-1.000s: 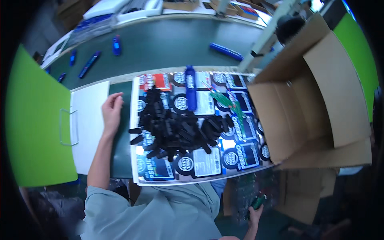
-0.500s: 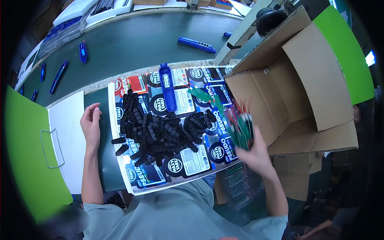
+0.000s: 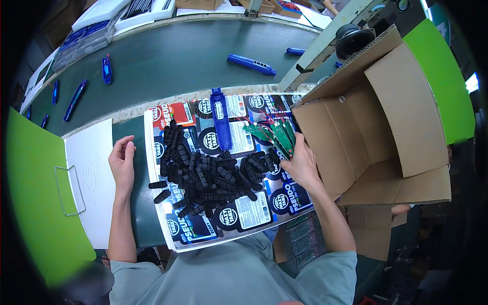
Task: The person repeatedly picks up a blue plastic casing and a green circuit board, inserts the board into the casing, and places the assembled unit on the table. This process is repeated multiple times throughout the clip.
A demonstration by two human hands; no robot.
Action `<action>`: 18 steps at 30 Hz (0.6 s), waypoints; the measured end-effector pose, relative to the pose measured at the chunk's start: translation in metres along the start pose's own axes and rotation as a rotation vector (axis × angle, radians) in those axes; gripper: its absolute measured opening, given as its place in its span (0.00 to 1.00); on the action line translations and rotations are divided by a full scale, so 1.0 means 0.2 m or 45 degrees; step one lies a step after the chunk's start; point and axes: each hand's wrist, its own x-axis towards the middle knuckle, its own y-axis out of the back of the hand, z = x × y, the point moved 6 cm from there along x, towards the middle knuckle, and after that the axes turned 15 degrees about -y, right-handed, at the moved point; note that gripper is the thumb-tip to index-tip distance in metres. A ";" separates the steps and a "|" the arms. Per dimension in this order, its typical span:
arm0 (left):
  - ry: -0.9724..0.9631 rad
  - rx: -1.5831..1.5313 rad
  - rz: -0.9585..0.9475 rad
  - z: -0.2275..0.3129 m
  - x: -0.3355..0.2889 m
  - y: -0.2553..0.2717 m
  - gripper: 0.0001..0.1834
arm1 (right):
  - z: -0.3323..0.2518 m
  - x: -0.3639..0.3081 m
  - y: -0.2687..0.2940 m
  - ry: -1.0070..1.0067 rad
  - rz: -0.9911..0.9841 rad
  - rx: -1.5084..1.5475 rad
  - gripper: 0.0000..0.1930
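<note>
My right hand [image 3: 303,165] is closed on a bunch of green circuit boards [image 3: 282,136] with thin red wires. It holds them low over the right side of a printed sheet stack [image 3: 249,211], beside the cardboard box. Another green board [image 3: 256,132] lies at the left of the bunch; whether it is gripped too I cannot tell. A heap of small black ridged plastic pieces [image 3: 203,178] covers the middle of the sheets. Behind the heap lies a blue tube-shaped casing [image 3: 221,119]. My left hand [image 3: 122,161] rests left of the stack, fingers loosely curled and holding nothing.
An open cardboard box [image 3: 330,142] stands at the right, its flaps spread. Several blue pen-shaped devices [image 3: 251,65] lie on the green belt [image 3: 178,56] beyond. A metal post [image 3: 315,51] rises behind the box. White paper [image 3: 91,178] and a green panel [image 3: 40,203] are at the left.
My right hand has brought the circuit boards from the box's edge leftward and down to the printed sheets. My left hand has barely moved. The view has shifted slightly.
</note>
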 end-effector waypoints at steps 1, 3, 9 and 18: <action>-0.005 -0.005 -0.003 0.00 0.00 0.00 0.11 | 0.01 0.00 0.01 -0.029 -0.007 0.030 0.35; -0.005 -0.010 -0.007 -0.01 0.00 0.00 0.11 | 0.03 0.00 0.04 -0.087 -0.027 0.086 0.34; 0.017 -0.016 0.000 0.02 0.01 -0.01 0.11 | -0.08 0.12 0.21 0.084 0.105 0.163 0.34; 0.025 -0.019 0.010 0.03 0.01 -0.01 0.11 | -0.15 0.28 -0.01 0.097 -0.134 0.257 0.35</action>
